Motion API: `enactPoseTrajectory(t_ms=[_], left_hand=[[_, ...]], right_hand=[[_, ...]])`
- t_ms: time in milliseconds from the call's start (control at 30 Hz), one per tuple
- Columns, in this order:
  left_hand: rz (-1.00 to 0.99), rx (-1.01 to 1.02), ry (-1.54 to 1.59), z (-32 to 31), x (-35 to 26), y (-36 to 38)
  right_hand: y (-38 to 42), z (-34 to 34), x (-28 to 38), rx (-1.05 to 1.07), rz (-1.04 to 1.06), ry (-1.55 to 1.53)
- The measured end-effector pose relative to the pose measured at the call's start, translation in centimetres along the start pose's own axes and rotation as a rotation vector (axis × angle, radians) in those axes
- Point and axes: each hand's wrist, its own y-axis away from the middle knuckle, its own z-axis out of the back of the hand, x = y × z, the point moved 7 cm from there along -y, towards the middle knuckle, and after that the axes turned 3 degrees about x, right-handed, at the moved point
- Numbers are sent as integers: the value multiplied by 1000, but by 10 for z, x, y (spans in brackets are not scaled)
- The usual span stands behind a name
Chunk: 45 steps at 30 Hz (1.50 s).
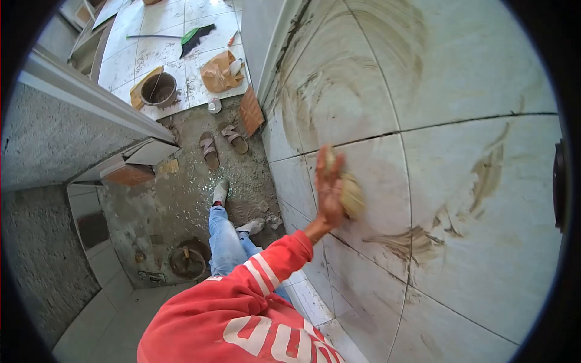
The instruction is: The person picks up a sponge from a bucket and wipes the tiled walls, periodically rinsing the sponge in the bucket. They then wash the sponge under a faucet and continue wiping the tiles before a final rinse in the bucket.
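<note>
My left hand (330,190) presses against the white tiled wall (363,160), fingers pointing up and bent over a yellowish sponge (352,196). The sponge shows mostly beside the palm and is slightly blurred. Brown smears mark the tiles around it, with a thick streak of wet grout or mud (408,242) below and to the right. Curved wipe marks (339,85) spread over the upper tiles. Dark joint lines run between the tiles. A red sleeve with white stripes covers my left arm. My right hand is outside the picture.
On the wet, rough floor are sandals (210,150), a round bucket (187,259) and a broken tile piece (251,112). Near the doorway stand a dark bucket (159,89), a paper bag (221,71), a jar (214,106) and a green broom (196,39). Cut tiles (130,169) lean at left.
</note>
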Motion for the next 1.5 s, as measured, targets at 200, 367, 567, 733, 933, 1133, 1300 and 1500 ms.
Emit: enactPoseTrajectory(t_ms=[200, 367, 567, 733, 933, 1133, 1300, 1500], left_hand=[[415, -54, -168, 62, 112, -101], [-115, -121, -300, 47, 39, -71], [849, -545, 2, 147, 287, 59], [227, -395, -115, 163, 243, -161], [311, -160, -253, 140, 237, 21], [483, -326, -174, 153, 280, -35], [3, -71, -304, 103, 161, -63], [113, -130, -405, 125, 205, -137]], right_hand=[[-32, 24, 20, 17, 355, -17], [-17, 22, 84, 62, -2, -381], [-28, -10, 81, 217, -145, -179], [-7, -14, 54, 49, -234, -383], [-15, -47, 42, 236, -377, -139], [-39, -15, 107, 104, -139, -365], [-50, -16, 113, 84, -119, -345], [-37, -26, 81, 203, -177, -322]])
